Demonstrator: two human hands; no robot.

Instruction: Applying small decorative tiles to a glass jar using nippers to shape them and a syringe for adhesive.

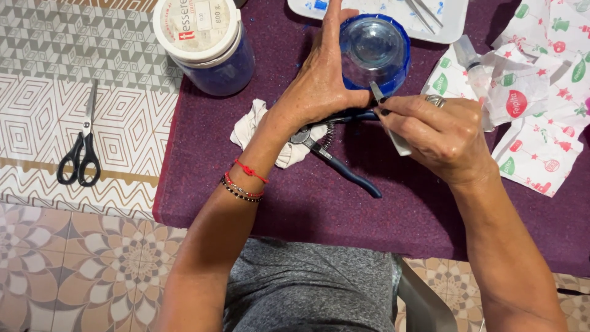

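A counter [37, 49] covered in a geometric grey, white and gold patterned cloth carries a purple felt mat [295, 209] over its right part. On the patterned cloth lie black-handled scissors [81, 147]. On the mat stand a white-lidded jar [206, 43] and a blue glass bowl [375, 52]; a crumpled white rag [255, 126] lies near the jar. A white tray [452, 18] sits at the far edge, and printed wrapping paper [541, 104] spreads at right, possibly overlapping the tray's corner.
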